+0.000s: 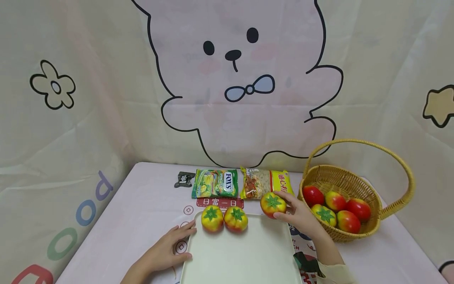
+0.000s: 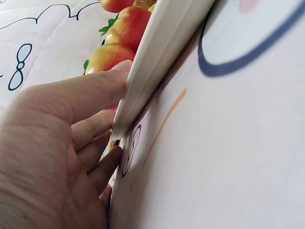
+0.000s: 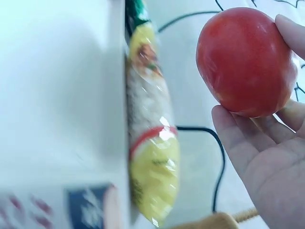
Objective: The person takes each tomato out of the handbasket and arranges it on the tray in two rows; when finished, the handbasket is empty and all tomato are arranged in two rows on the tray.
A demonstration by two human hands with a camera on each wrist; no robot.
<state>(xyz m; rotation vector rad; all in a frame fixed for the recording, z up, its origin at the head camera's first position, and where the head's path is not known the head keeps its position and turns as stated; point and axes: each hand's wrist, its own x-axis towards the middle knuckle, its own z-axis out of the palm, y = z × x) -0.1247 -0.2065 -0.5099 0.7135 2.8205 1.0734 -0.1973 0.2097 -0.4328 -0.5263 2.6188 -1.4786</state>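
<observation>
My right hand (image 1: 297, 215) holds a red-and-yellow tomato (image 1: 273, 205) with a green star-shaped top, above the far right corner of the white tray (image 1: 241, 256). In the right wrist view the tomato (image 3: 248, 62) shows its smooth red underside, with thumb and fingers around it. Two similar tomatoes, a left one (image 1: 212, 218) and a right one (image 1: 235, 219), sit side by side at the tray's far left. My left hand (image 1: 166, 246) touches the tray's left edge, fingers spread. In the left wrist view its thumb and fingers lie against the rim (image 2: 147, 67).
To the right stands a wicker basket (image 1: 340, 236) with a tall handle, holding several red and yellow fruits (image 1: 358, 210). Behind the tray lie a green FOX'S candy bag (image 1: 215, 184), a yellow food packet (image 1: 264, 183) and a small dark packet (image 1: 184, 179). A printed cloth wall rises behind.
</observation>
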